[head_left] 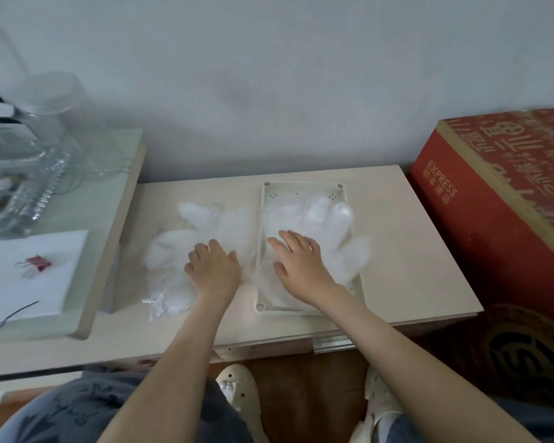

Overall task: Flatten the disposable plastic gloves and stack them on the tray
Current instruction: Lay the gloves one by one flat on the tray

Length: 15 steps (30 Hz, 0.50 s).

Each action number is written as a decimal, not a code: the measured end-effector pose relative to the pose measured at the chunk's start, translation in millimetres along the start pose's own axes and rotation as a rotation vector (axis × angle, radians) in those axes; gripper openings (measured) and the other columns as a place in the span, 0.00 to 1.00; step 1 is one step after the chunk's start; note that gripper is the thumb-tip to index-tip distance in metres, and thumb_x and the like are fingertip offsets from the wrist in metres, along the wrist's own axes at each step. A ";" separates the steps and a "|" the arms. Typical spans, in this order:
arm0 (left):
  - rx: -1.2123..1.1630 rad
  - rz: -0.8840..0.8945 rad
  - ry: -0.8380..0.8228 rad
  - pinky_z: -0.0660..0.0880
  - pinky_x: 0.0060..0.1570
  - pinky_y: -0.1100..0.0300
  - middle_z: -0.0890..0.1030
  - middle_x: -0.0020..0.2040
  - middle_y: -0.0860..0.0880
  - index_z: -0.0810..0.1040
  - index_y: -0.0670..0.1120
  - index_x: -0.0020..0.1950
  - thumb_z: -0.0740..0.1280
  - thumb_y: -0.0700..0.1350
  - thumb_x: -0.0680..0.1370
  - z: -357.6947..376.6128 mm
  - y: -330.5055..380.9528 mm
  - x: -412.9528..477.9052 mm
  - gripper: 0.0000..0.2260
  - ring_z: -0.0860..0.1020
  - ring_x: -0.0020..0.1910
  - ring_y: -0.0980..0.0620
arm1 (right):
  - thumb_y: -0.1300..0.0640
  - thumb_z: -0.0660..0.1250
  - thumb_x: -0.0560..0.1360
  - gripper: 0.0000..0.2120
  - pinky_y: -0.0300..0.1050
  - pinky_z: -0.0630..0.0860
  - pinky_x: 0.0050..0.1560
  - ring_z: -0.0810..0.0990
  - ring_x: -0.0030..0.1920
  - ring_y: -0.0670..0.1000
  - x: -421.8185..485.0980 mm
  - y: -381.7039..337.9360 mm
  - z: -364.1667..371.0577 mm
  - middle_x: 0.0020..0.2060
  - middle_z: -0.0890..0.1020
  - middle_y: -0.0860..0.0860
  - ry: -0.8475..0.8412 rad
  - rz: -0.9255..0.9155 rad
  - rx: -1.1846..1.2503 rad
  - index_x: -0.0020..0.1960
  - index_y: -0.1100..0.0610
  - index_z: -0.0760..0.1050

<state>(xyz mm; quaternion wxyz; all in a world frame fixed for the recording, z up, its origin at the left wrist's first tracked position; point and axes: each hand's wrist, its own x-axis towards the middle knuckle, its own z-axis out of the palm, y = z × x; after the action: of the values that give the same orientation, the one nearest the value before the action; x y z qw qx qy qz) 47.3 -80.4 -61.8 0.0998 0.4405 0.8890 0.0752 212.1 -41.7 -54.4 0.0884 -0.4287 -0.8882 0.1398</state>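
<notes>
My right hand (298, 263) lies flat and wide on gloves (343, 219) in the tray (301, 186). At nine o'clock, my left hand (213, 266) touches the pile (167, 251), grip unclear.

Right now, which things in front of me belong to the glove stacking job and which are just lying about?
Job: tray; gloves on the tray, pressed flat by the right hand; loose glove pile beside the tray, under the left hand.

Lying about: red binder clip on white paper; clear plastic container; red box.
</notes>
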 end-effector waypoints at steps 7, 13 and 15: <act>-0.007 0.117 0.062 0.67 0.52 0.54 0.76 0.55 0.42 0.72 0.40 0.57 0.56 0.42 0.81 4.7 -40.3 2.1 0.09 0.73 0.55 0.43 | 0.54 0.55 0.81 0.22 0.49 0.48 0.71 0.56 0.74 0.52 3.2 -31.5 4.8 0.73 0.63 0.52 -0.068 0.022 0.096 0.74 0.56 0.61; -0.108 0.076 0.231 0.66 0.48 0.52 0.79 0.49 0.41 0.78 0.40 0.52 0.54 0.41 0.83 -13.2 -44.8 3.2 0.13 0.74 0.50 0.40 | 0.53 0.55 0.81 0.21 0.48 0.53 0.71 0.58 0.73 0.52 8.1 -40.2 -8.7 0.72 0.65 0.50 -0.065 0.121 0.236 0.73 0.56 0.63; -0.219 0.067 0.331 0.65 0.49 0.50 0.80 0.50 0.39 0.80 0.39 0.52 0.57 0.41 0.82 -23.5 -41.0 3.5 0.12 0.74 0.51 0.38 | 0.52 0.56 0.81 0.21 0.46 0.57 0.70 0.61 0.72 0.51 9.5 -41.2 -18.7 0.71 0.66 0.49 -0.033 0.186 0.430 0.73 0.55 0.64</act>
<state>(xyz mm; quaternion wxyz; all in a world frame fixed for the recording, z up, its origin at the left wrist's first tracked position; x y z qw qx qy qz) 8.1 -103.3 -48.5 -0.0028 0.4381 0.8645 0.2463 181.1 -55.5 -23.0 0.1500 -0.4777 -0.7958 0.3405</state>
